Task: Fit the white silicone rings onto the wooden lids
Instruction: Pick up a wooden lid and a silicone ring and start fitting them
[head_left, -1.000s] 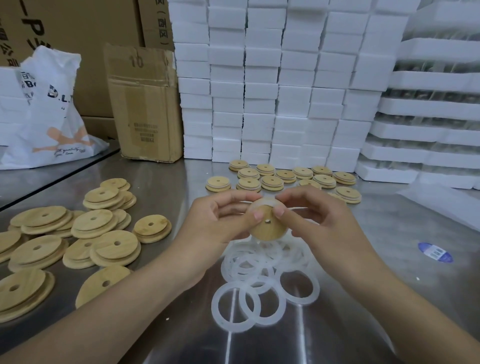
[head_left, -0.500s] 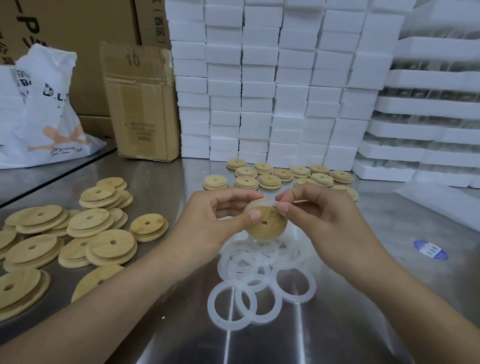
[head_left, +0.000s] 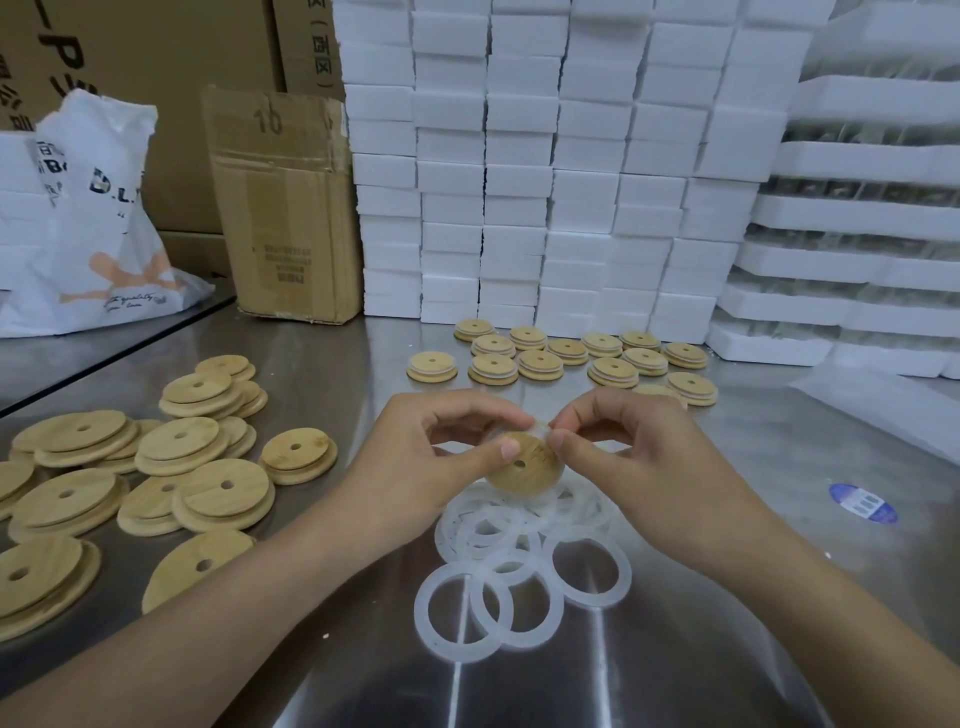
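I hold a round wooden lid (head_left: 530, 467) with a small centre hole above the steel table, tilted toward me. My left hand (head_left: 415, 467) grips its left edge, thumb on the face. My right hand (head_left: 639, 457) pinches a white silicone ring (head_left: 540, 430) at the lid's upper right rim. Most of that ring is hidden behind the lid and fingers. A loose pile of white silicone rings (head_left: 519, 561) lies on the table right below my hands. Bare wooden lids (head_left: 156, 467) lie heaped at the left. Lids with rings fitted (head_left: 566, 358) sit in rows behind my hands.
Stacked white foam blocks (head_left: 545, 171) form a wall at the back, with foam trays (head_left: 857, 218) to the right. A cardboard box (head_left: 285, 208) and a white plastic bag (head_left: 88, 223) stand at the back left. A blue label (head_left: 862, 503) lies on the table (head_left: 779, 675) at right.
The lid has tilted so more of its face shows. My right fingers have shifted along the upper rim with the ring. The camera has dipped slightly.
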